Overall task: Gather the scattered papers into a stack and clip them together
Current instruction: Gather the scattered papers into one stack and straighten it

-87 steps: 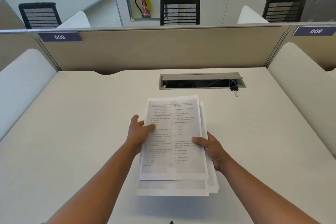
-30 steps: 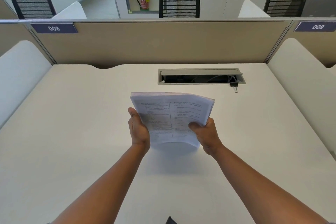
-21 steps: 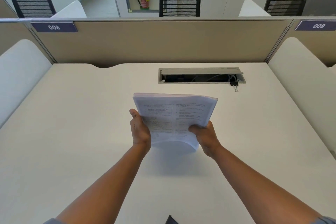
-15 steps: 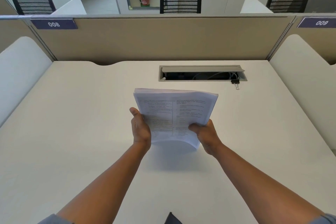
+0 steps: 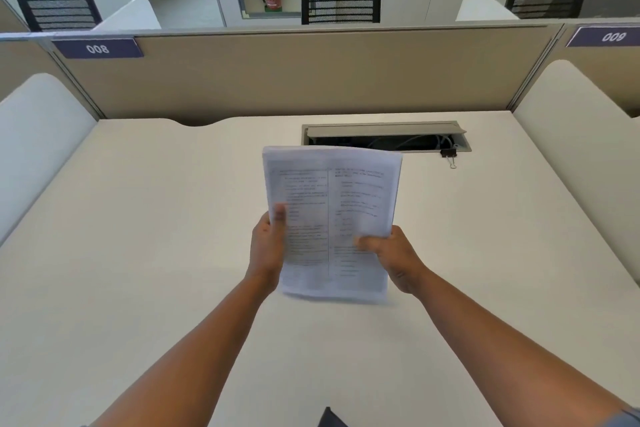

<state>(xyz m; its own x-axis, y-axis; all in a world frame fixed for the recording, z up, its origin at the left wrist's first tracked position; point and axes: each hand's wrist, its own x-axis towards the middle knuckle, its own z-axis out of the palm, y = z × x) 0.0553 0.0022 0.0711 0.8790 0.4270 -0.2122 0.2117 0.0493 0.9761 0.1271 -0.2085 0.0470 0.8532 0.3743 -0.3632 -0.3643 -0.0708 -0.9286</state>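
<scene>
A stack of printed white papers [image 5: 332,204] is held upright over the middle of the white desk [image 5: 138,253], blurred by motion. My left hand [image 5: 266,250] grips its left edge, thumb on the front page. My right hand [image 5: 391,253] grips the lower right edge, thumb across the front. A black binder clip [image 5: 449,154] with silver handles lies on the desk at the far right, just in front of the cable slot, well apart from both hands.
An open grey cable slot [image 5: 384,137] is set into the desk behind the papers. A beige partition [image 5: 311,76] closes the back, and white side panels [image 5: 581,149] flank the desk. Black chairs stand beyond.
The papers went from lying flat on the desk to being held upright in both hands. In the last half second the stack rose and stands taller in the view.
</scene>
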